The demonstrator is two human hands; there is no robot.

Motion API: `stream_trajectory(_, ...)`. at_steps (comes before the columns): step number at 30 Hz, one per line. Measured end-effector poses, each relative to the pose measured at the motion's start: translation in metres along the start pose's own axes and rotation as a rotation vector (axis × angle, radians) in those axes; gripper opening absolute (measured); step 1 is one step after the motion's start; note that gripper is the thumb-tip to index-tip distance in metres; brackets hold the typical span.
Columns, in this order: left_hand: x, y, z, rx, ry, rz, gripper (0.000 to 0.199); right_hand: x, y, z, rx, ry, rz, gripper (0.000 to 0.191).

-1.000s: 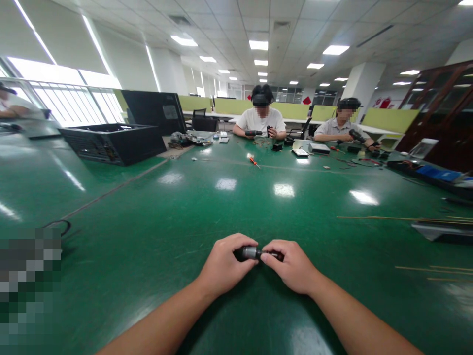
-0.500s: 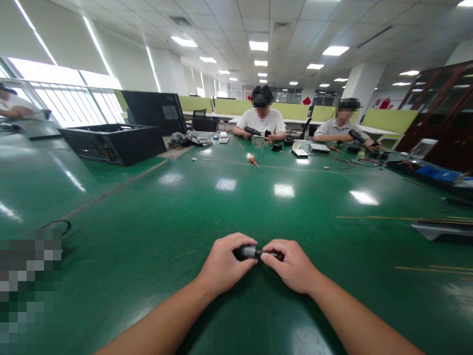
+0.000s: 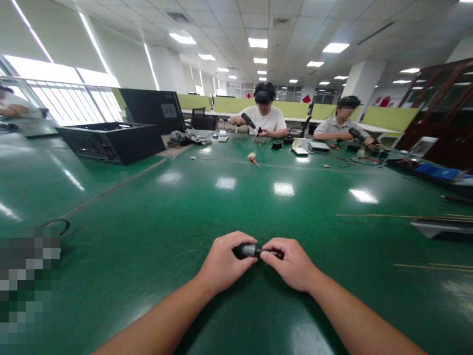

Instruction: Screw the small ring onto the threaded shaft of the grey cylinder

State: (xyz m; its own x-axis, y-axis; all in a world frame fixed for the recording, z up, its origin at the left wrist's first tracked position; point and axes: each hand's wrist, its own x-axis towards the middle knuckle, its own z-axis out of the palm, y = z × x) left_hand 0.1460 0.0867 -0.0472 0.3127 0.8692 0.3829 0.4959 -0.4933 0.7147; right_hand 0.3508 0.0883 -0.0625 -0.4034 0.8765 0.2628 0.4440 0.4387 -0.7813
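Observation:
My left hand (image 3: pixel 222 259) is closed around a black cylindrical tool with a silver band (image 3: pixel 249 250), low in the middle of the head view. Its palm covers the tool's left end. From the right, my right hand (image 3: pixel 294 266) pinches a slim dark piece (image 3: pixel 276 254) between thumb and fingers. This piece lies in line with the tool and meets its narrow tip; whether the two are one body I cannot tell. Both hands are just over the green table (image 3: pixel 177 209), fingertips nearly touching each other.
An orange screwdriver (image 3: pixel 253 160) lies farther back. A black computer case (image 3: pixel 114 143) stands at the left. Thin brass-coloured rods (image 3: pixel 373 215) and a grey tray (image 3: pixel 439 230) are at the right. Across the table, two people hold power drills (image 3: pixel 249 121) among small parts.
My hands and the tool keep almost the same position. Across the table, the middle person has raised the drill and tilted it, with the elbow lifted out to the side.

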Motion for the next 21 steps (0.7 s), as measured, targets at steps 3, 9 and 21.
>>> stream_trajectory(3, -0.0001, -0.0001, 0.0, 0.003, 0.001, 0.002, 0.027, 0.0, 0.0008, -0.0001, -0.001, 0.003, 0.0, 0.015)
stream_trajectory(9, -0.0004, -0.0017, 0.0006, 0.01, 0.011, 0.0, 0.027, -0.0001, 0.0031, 0.0004, -0.012, 0.005, -0.001, 0.016)
stream_trajectory(21, 0.0, -0.0025, 0.0012, 0.011, 0.003, -0.003, 0.028, 0.0, 0.0008, 0.0011, -0.012, 0.008, 0.006, 0.016)
